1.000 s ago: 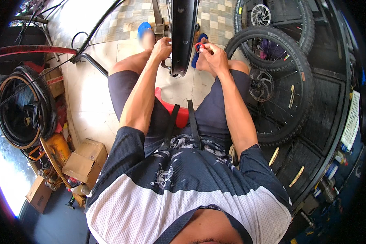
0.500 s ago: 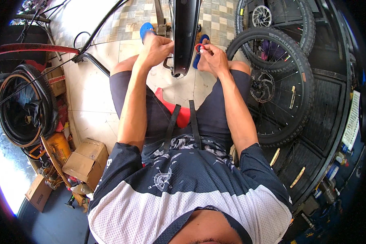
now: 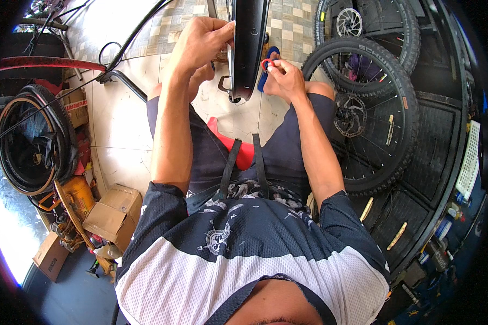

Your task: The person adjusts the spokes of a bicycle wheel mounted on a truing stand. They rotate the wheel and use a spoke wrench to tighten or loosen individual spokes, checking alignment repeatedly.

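Note:
A bare black bicycle rim [image 3: 248, 59] stands upright between my knees, seen edge-on. My left hand [image 3: 200, 43] is closed at its left side, fingertips pinched against the rim's edge. What those fingertips hold, if anything, is hidden. To the right of the rim, apart from it, my right hand [image 3: 287, 80] pinches a small red ring-shaped spoke wrench [image 3: 265, 63] between thumb and fingers. A small metal bracket [image 3: 223, 83] shows beside the rim's lower end.
Two bicycle wheels with tyres [image 3: 401, 141] lean against dark cabinets on the right. Tyres [image 3: 65, 146] and a cardboard box [image 3: 114, 214] stand on the left. A red bicycle part [image 3: 49, 64] and a black cable [image 3: 130, 40] reach in from the left. Pale tiles [image 3: 119, 124] cover the floor.
My left hand has moved up and farther along the rim's left side, still pinched. My right hand and the red spoke wrench stay almost in place.

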The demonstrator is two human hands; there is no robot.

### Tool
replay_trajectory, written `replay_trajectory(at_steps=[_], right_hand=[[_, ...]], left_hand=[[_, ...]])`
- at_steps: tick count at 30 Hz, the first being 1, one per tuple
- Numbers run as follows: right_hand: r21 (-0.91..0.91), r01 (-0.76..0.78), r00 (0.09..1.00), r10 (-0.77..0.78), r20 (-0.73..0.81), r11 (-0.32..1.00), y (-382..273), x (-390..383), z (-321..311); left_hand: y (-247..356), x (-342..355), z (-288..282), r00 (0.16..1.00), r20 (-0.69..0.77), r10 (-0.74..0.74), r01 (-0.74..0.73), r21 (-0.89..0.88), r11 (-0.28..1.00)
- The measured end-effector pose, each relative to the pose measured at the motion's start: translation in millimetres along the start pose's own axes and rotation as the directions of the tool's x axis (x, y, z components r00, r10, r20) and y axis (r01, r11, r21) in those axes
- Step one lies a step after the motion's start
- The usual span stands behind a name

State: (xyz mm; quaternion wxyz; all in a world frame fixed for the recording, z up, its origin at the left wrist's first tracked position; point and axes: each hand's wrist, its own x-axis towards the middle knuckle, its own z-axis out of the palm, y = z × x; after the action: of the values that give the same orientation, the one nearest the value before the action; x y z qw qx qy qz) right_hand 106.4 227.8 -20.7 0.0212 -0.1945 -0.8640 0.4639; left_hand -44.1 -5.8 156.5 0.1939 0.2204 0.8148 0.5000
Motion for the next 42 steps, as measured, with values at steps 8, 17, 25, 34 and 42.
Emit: replay_trajectory(at_steps=[8, 17, 25, 34, 42], right_hand=[[-0.019, -0.002, 1.000, 0.002, -0.011, 1.000, 2.5, 1.0, 1.6], [-0.048, -0.005, 1.000, 0.004, -0.002, 0.999, 2.4, 0.8, 0.9], [-0.025, -0.039, 0.999, 0.040, 0.019, 0.999, 4.7, -0.6, -0.1], [-0.022, -0.062, 0.998, 0.063, 0.014, 0.998, 1.3, -2.4, -1.1], [-0.051, -0.031, 0.999, 0.032, 0.017, 0.998, -1.8, -4.6, -2.5]], left_hand=[[-11.0, -5.8, 12.7, 0.997, 0.009, -0.082, 0.083, -0.080, 0.993], [-108.9, -4.6, 56.6, 0.998, 0.030, -0.050, 0.054, -0.160, 0.986], [-163.2, 14.5, 77.7, 0.970, 0.048, 0.238, -0.242, 0.259, 0.935], [-237.1, 41.4, 115.0, 0.991, 0.096, 0.098, -0.110, 0.132, 0.985], [-242.4, 44.7, 124.0, 0.989, 0.104, -0.108, 0.084, 0.213, 0.973]])
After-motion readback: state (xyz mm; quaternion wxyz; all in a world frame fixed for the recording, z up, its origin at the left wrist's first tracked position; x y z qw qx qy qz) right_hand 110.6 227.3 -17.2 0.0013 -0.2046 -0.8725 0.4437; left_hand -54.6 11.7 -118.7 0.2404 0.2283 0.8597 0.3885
